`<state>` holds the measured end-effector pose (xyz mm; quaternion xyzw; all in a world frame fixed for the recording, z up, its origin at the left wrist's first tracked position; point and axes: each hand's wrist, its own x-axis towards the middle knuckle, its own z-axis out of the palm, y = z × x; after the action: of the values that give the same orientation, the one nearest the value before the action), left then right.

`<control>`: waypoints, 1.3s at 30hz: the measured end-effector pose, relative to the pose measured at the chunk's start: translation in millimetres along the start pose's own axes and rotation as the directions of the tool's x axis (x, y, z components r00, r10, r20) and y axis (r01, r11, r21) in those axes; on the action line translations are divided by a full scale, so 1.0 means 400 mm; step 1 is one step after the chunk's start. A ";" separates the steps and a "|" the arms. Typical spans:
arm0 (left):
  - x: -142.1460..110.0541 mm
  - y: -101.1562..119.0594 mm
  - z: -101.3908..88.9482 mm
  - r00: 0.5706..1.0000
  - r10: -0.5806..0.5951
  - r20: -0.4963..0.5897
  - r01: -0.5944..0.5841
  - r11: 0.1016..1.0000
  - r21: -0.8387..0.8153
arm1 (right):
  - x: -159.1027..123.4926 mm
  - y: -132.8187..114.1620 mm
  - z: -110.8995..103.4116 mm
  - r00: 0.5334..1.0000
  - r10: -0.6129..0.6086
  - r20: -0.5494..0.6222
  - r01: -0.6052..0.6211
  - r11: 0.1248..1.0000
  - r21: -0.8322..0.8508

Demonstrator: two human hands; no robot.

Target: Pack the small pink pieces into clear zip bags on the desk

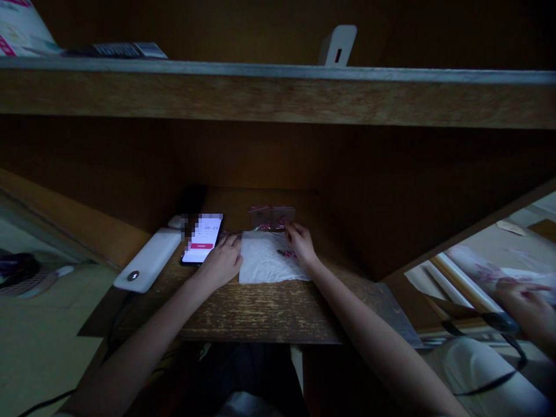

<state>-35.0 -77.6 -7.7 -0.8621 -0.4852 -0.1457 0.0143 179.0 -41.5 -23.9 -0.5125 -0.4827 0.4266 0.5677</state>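
Note:
A white cloth or tissue [260, 260] lies on the worn wooden desk, with a few small pink pieces [290, 253] and a darker bit on it. My left hand [226, 256] rests by its left edge, beside the phone [203, 238], fingers stretched out and holding nothing I can see. At the cloth's upper right, my right hand [300, 242] has its fingers pinched together; whatever is between them is too small to name. Just beyond the fingertips are two small clear zip bags [260, 217] with pink pieces inside.
A white power strip [150, 260] with a cable lies left of the phone. Overhead runs a shelf edge [278, 95] bearing a white device [339, 45]. Wooden side panels enclose the desk. At the right, another person's hand [523, 295] is over a neighbouring surface.

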 end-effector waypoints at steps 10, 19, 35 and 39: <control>-0.004 -0.005 -0.001 1.000 -0.004 -0.022 0.002 0.998 -0.060 | -0.001 0.003 0.001 0.999 -0.029 0.017 0.029 0.999 -0.042; -0.002 0.007 -0.008 0.999 -0.032 -0.006 0.032 0.998 0.050 | 0.002 0.019 0.001 0.998 -0.044 0.052 0.047 0.997 -0.069; 0.194 0.056 0.028 0.997 -0.045 -0.070 0.051 0.995 0.086 | -0.010 -0.014 0.008 0.987 0.063 0.145 -0.082 0.989 0.127; 0.194 0.045 0.049 0.997 -0.054 -0.062 0.060 0.994 0.095 | -0.011 -0.025 0.007 0.988 0.082 0.134 -0.107 0.976 0.189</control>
<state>22.4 -19.3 -4.0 -0.8415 -0.5154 -0.1478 0.0663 175.2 -46.5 -14.4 -0.4489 -0.4483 0.5298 0.5629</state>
